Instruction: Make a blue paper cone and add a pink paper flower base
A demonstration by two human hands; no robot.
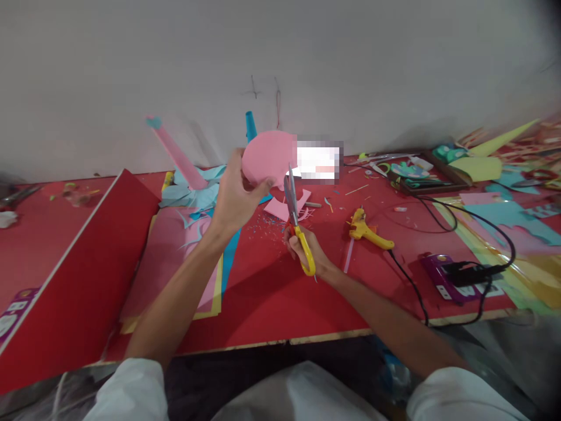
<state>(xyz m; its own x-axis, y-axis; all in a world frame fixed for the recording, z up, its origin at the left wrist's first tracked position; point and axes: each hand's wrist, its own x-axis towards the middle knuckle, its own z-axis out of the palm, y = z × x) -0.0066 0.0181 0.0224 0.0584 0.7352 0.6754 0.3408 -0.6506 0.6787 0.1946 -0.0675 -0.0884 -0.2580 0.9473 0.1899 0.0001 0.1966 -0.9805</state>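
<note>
My left hand (240, 196) grips a rounded pink paper piece (268, 158) by its left and lower edge, holding it up above the table. In my right hand (307, 248) is a pair of scissors (291, 196) with red and yellow handles, blades pointing up. The blade tips reach close to the paper's lower right edge; whether they touch it I cannot tell. Below the blades lies a pink paper offcut (280, 209) among small scraps. A yellow glue gun (368, 230) rests to the right of my right hand.
A red upright board (100, 251) stands left. Pink and yellow sheets (162, 257) lie beside it, near a pink paper cone (177, 149). On the right are a purple power box (442, 278) with black cables, a dark tray (432, 181) and coloured sheets (521, 225).
</note>
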